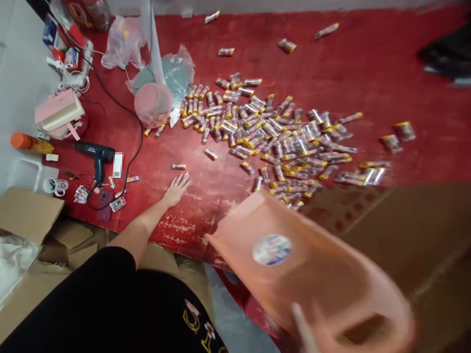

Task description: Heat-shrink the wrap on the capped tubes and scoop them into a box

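Note:
My left hand [178, 189] lies flat on the red tabletop [206, 191], fingers spread, with one small shrink-wrapped pack [178, 166] just beyond its fingertips. At the lower right my right hand [305, 328] grips a large orange plastic scoop [324, 264], blurred by motion; only part of a finger shows and the rest is hidden behind the scoop. A round sticker is on the scoop's face, and a slot is cut near its rounded end. The scoop's straight edge is close to a wide heap of small clear-wrapped packs with yellow ends [257, 127].
At the left lie a heat gun [95, 156] with its black cord, a mug [56, 186], a pink basket [153, 105] and an orange-capped bottle [29, 143]. Plastic bags [125, 41] sit behind. A cardboard box [415, 235] stands at the right front edge.

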Available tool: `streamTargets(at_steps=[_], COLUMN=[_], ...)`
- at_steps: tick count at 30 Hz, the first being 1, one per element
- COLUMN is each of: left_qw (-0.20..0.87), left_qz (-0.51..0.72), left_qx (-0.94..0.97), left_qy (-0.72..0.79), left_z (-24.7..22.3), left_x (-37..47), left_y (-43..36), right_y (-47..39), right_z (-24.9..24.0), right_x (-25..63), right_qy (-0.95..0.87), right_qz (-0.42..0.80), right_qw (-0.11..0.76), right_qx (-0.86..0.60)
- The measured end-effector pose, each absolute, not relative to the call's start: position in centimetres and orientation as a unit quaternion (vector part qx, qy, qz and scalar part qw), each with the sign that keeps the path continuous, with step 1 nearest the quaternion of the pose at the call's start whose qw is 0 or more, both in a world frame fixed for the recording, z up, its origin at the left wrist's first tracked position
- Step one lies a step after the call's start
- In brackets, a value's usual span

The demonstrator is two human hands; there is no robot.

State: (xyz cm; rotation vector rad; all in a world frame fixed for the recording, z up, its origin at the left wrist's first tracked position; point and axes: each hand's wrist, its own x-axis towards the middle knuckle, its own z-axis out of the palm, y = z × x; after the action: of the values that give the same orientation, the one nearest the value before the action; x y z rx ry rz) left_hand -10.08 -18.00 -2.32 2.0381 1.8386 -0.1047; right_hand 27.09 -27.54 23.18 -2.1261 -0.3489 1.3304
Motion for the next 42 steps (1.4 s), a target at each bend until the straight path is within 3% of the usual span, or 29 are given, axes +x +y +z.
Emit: streamTargets(at_steps=[4,8,12,18,22,29,42], left_qw=[0.166,0.092,0.013,0.055,0.031,0.072,0.094], left_qz=[0.036,0.168,0.257,0.318,0.379,0.308,0.319], left_qx=[0.700,0.628,0.530,0.538,0.517,0.460,0.500], left_qy=[0.693,0.755,0.808,0.778,0.767,0.829,0.800], left_z=[-3.2,-2.6,-1.1,-0.1,-0.5,-3.4,-4.3], left_x=[-17.8,-23.5,-29.4,-37.3,-35.4,-27.9,-30.9], left_y=[-15.3,-10.7,-2.0,3.9,0.0,-2.5,-4.1], right_y=[-27.4,-24.6,-21.6,-19.2,-19.0,-18.5,-19.1], right_z=[17.2,12.8,12.0,12.2,12.0,11.9,11.4], right_x=[21.6,17.9,15.7,13.7,13.4,13.6,15.3], right_qy=[-0.005,-0.035,-0.093,-0.075,-0.067,-0.067,-0.063], right_qz=[0.497,0.508,0.492,0.503,0.503,0.513,0.539], right_qw=[0.294,0.304,0.308,0.327,0.329,0.314,0.283], right_qx=[-0.816,-0.805,-0.809,-0.797,-0.796,-0.796,-0.791])
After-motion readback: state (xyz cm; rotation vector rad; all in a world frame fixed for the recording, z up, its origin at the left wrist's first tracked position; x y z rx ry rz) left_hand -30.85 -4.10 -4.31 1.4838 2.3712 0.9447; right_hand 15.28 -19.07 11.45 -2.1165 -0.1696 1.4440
